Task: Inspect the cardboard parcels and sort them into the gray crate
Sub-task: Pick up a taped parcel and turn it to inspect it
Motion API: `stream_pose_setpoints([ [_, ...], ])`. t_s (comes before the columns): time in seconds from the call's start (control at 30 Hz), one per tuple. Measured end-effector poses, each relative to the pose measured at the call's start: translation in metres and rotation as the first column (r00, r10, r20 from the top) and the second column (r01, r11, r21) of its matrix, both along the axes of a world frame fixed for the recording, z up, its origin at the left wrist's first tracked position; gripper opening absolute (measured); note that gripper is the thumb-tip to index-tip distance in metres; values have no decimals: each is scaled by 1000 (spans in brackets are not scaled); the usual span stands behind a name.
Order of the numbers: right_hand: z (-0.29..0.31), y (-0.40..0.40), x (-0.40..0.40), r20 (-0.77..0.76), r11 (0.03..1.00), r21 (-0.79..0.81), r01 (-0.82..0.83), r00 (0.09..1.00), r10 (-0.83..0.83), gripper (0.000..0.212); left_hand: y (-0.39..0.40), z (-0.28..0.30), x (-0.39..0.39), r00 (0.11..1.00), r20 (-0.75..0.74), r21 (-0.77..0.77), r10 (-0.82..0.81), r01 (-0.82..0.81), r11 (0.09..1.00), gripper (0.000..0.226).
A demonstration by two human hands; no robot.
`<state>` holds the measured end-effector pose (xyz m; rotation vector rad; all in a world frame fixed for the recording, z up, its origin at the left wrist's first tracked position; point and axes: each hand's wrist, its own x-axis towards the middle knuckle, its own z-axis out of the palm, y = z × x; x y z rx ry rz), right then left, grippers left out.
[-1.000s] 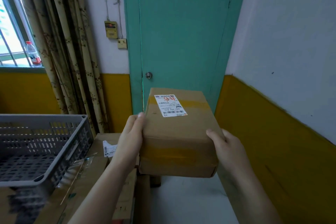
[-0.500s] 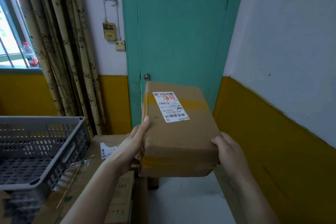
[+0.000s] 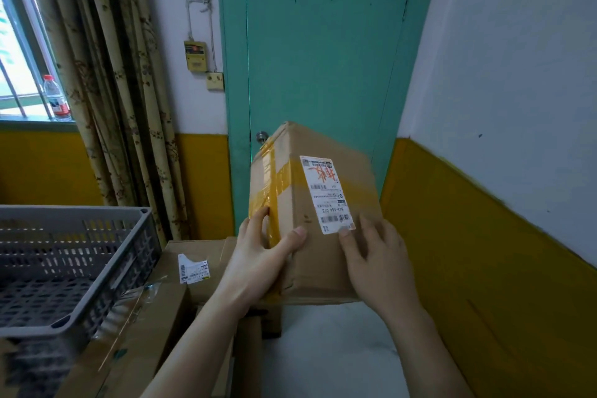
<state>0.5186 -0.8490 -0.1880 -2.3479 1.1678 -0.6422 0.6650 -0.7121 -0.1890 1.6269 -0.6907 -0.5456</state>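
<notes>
A brown cardboard parcel (image 3: 326, 255) with yellow tape and a white shipping label (image 3: 326, 194) is held up in front of the teal door, tilted so the label face and a taped end face both show. My left hand (image 3: 258, 262) grips its lower left corner, thumb on the label face and fingers on the taped end. My right hand (image 3: 374, 262) holds the lower right part, fingers spread over the label face near the label's bottom edge. The gray perforated crate (image 3: 106, 268) sits at the left, lower than the parcel.
More cardboard boxes (image 3: 181, 284) lie below and beside the crate, one bearing a white label (image 3: 193, 270). A teal door (image 3: 316, 58) stands straight ahead, a yellow-and-white wall (image 3: 484, 203) on the right, and curtains (image 3: 106, 90) and a window with a bottle (image 3: 56, 100) on the left.
The parcel has been rotated and tipped up; its taped end face now shows and the label runs vertically. Both hands shifted their grip lower on it.
</notes>
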Motion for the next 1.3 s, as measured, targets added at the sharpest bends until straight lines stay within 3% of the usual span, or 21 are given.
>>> stream_pose_setpoints([
  [0.1, 7, 8, 8, 112, 992, -56, -116, 986, 122, 103, -2, 1, -7, 989, 143, 51, -26, 19, 999, 113],
  [0.23, 15, 11, 13, 153, 968, 32, -249, 958, 242, 106, -3, -2, -11, 976, 218, 17, -11, 8, 1000, 76],
  [0.3, 17, 12, 10, 180, 962, 49, -269, 950, 256, 102, -1, -4, -9, 972, 233, -22, 17, -12, 1000, 76],
  [0.43, 23, 6, 1, 337, 922, 195, -336, 905, 258, 85, 3, -5, 1, 983, 173, -77, 62, -50, 996, 77],
  [0.57, 23, -2, -7, 560, 787, 385, -481, 800, 215, 58, 8, 2, 11, 998, 38, -226, 51, -41, 973, 75],
  [0.67, 19, 3, -8, 560, 762, 393, -514, 791, 245, 67, 7, 6, 10, 999, -46, -267, -25, 12, 964, 71],
  [0.77, 19, 3, -9, 553, 762, 391, -516, 793, 253, 75, 6, 5, 5, 999, -25, -277, -30, 22, 961, 69],
  [0.97, 15, 0, -12, 542, 784, 379, -491, 805, 242, 65, 7, 2, 2, 999, 45, -257, -24, 35, 966, 69],
  [1.13, 17, -4, -10, 560, 790, 399, -465, 806, 191, 52, 7, 10, 6, 1000, 7, -223, -25, 26, 974, 85],
  [1.3, 14, -1, -6, 546, 819, 405, -407, 826, 141, 53, 7, 9, 6, 997, 73, -206, -3, 18, 978, 62],
])
